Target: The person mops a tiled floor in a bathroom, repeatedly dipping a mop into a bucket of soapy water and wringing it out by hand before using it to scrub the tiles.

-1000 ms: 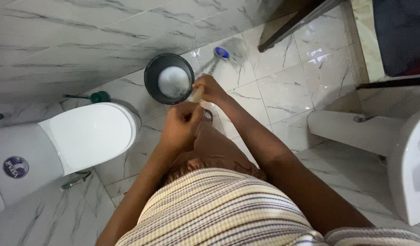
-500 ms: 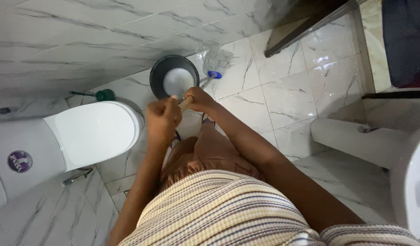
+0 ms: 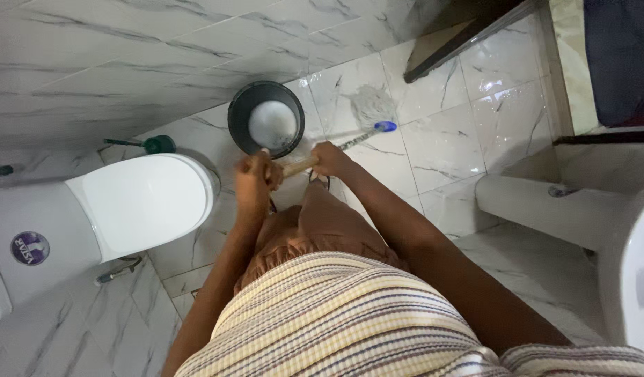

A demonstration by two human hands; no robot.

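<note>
Both of my hands grip a mop by its wooden handle (image 3: 299,166). My left hand (image 3: 255,179) holds the near end of the handle, and my right hand (image 3: 329,158) holds it a little farther along. The shaft runs up and right to a blue collar (image 3: 385,126), and the pale mop strands (image 3: 369,103) lie spread on the wet marble floor tiles. A black bucket (image 3: 239,122) with soapy white water stands just beyond my hands.
A white toilet (image 3: 137,202) with its lid down stands at the left, a green toilet brush holder (image 3: 158,144) behind it. A white pedestal basin (image 3: 633,272) is at the right. A dark door frame (image 3: 462,38) crosses the upper right.
The mop head has swung right and back across the floor, from beside the bucket toward the door side. My left hand has come down onto the handle's end.
</note>
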